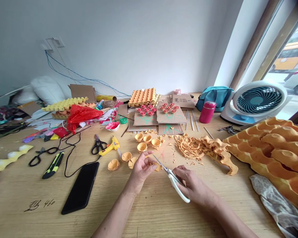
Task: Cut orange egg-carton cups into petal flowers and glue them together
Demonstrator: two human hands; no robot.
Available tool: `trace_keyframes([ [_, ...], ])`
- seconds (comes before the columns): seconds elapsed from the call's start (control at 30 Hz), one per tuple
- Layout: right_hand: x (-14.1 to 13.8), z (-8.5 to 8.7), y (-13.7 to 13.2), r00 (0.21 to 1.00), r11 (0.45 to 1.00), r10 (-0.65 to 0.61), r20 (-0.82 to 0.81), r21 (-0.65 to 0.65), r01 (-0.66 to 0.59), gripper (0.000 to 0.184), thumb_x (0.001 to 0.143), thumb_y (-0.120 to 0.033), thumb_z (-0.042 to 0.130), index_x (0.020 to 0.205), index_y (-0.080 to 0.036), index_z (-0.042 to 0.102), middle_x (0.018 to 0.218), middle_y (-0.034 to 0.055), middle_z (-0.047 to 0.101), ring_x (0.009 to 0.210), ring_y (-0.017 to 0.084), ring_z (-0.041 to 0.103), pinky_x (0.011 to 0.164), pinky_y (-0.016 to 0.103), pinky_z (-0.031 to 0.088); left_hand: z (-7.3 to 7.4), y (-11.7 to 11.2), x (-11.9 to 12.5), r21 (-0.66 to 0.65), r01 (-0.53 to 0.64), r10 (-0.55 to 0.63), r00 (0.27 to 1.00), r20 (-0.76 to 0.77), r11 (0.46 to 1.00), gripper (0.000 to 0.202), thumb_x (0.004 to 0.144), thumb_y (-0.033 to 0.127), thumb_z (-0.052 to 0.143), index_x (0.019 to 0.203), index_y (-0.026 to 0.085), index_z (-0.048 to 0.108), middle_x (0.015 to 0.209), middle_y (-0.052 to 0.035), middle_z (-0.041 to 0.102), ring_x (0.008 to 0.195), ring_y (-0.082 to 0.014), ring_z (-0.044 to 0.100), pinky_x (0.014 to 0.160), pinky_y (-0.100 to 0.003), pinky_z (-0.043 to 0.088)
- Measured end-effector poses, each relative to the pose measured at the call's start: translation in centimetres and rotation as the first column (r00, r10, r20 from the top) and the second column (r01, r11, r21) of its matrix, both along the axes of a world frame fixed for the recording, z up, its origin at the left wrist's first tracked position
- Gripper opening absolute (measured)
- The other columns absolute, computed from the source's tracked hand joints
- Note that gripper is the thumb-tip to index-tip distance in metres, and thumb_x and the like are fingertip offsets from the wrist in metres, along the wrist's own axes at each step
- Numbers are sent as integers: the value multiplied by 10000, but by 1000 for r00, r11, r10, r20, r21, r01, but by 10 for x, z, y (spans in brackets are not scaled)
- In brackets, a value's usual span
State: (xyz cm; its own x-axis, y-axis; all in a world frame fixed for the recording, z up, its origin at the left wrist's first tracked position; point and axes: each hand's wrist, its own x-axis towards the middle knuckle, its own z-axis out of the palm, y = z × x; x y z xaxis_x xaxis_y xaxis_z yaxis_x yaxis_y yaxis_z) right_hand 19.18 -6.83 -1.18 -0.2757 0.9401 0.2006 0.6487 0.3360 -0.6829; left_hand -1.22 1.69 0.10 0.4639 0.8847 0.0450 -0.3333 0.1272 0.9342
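My right hand (188,183) grips a pair of white-handled scissors (175,185), the blades pointing up and left. Between the fingers of my left hand (142,170) is an orange egg carton cup (158,166), mostly hidden by the fingers and blades. The scissor tips reach close to this cup; whether they touch it I cannot tell. Just beyond my left hand stand several cut egg carton cups (142,147), some of them stacked. A heap of orange carton scraps (191,147) lies to the right of the cups.
Left of my hands lie a black phone (80,188), a utility knife (53,166), a yellow glue gun (110,146) and black scissors (98,145). Egg trays (270,148) and a fan (258,100) occupy the right. Cardboard with red carton flowers (171,115) and a pink bottle (207,112) stand behind.
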Motion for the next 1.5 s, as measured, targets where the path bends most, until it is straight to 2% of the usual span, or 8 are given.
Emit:
trace_keyframes([
  [0.27,3,-6,7,943,987,-160,-292,-54,151,213,908,-372,600,788,-206,540,729,-9,547,705,164,496,679,293,401,-8,3,2,-9,65,-65,998,-26,998,580,703,270,843,1191,193,538,853,8,622,749,-109,565,716,-243,443],
  [0.43,1,-13,8,831,993,-108,-546,-93,68,177,865,-329,699,929,-220,575,904,11,615,872,190,561,808,315,440,-16,-3,8,78,197,-183,970,-160,977,611,690,280,854,1192,206,514,908,4,583,723,-92,537,676,-232,443],
  [0.8,-9,-23,14,581,970,-168,-796,-239,-48,373,785,-421,800,1007,-228,571,821,-24,575,726,131,515,651,248,417,-18,-14,14,263,289,-171,903,-394,921,689,676,121,787,1293,224,498,922,-1,594,920,-181,589,932,-360,434],
  [0.9,-8,-19,15,541,966,-209,-815,-260,-17,457,727,-452,838,1018,-227,567,767,-33,573,649,117,476,589,237,391,-19,-15,16,196,292,-206,906,-369,936,688,695,100,752,1319,230,494,971,-14,610,953,-189,596,937,-360,440],
  [1.03,-6,-12,14,537,958,-260,-802,-285,38,498,675,-488,859,985,-225,572,737,-39,554,616,110,444,551,232,373,-19,-14,17,8,293,-288,945,-151,956,657,725,183,778,1317,213,494,982,-23,640,943,-176,606,910,-337,448],
  [1.17,-8,-7,12,591,961,-249,-767,-272,52,515,668,-537,841,964,-223,559,729,-43,530,603,109,435,547,238,379,-16,-12,15,-93,250,-250,968,9,964,624,715,216,806,1285,197,552,935,-17,646,910,-167,605,870,-315,446],
  [1.33,-11,-6,14,658,963,-240,-714,-261,68,547,676,-616,791,956,-224,532,730,-36,517,605,119,437,551,256,390,-12,-13,15,-161,255,-241,965,103,953,595,695,191,822,1241,192,585,946,-26,689,908,-160,614,879,-307,436],
  [1.5,-11,-9,14,659,966,-236,-714,-244,82,538,682,-615,790,945,-225,530,763,-23,530,616,124,445,554,257,406,-10,-15,17,-162,239,-221,967,124,957,599,674,186,843,1220,194,597,904,-13,692,876,-156,624,877,-315,447],
])
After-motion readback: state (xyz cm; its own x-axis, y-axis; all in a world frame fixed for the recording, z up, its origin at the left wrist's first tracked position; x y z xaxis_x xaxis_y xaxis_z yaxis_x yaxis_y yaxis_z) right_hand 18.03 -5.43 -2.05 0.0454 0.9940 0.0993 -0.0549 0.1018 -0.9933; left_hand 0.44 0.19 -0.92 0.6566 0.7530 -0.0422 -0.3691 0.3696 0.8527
